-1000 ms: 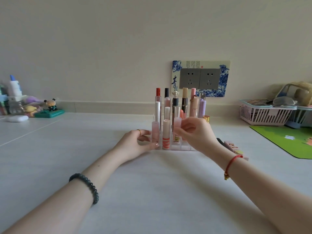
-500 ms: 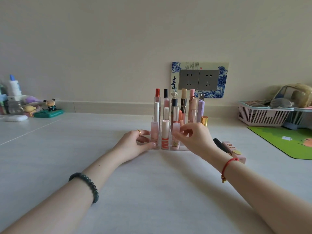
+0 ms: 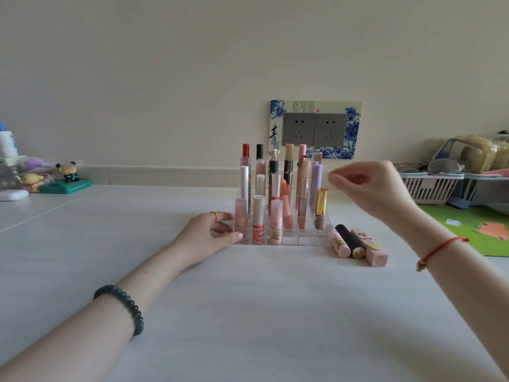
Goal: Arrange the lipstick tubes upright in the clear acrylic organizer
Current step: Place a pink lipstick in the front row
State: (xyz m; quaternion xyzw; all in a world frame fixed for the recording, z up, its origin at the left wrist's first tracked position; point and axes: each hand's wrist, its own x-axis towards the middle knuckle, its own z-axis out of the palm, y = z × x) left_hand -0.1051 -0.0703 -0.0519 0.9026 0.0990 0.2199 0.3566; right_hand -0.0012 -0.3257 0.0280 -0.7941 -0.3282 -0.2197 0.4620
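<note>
Head view only, so it's all covered in one go. The clear acrylic organizer (image 3: pixel 311 239) is parked mid-table (image 3: pixel 248 312), right in front of the wall socket plate (image 3: pixel 315 129). It's stepped in rows, and most cells are filled with lipstick tubes (image 3: pixel 259 219) standing upright. Three pinkish ones are lined up along the front row, and taller ones are stacked behind. A few front-right cells can be seen bare.

The left hand (image 3: pixel 212 232) is laid against the organizer's left end. The thumb is pushed on the front-left corner and the fingers are touching the side wall, relaxed rather than wrapped around anything. A gold ring (image 3: pixel 214 215) and a dark bead bracelet (image 3: pixel 121 307) are worn on that side.

The right hand (image 3: pixel 369 186) is held up in the air, above and right of the organizer. Its fingers are loosely curled toward the thumb and nothing is caught between them. A red string (image 3: pixel 438 249) is tied at the wrist.

Three loose tubes (image 3: pixel 348 239) are left lying flat just beside the organizer's right edge. Off to the right, plastic baskets (image 3: pixel 429 188) and a green mat (image 3: pixel 473 230) can be made out. Little figurines (image 3: pixel 68 172) are at far left.
</note>
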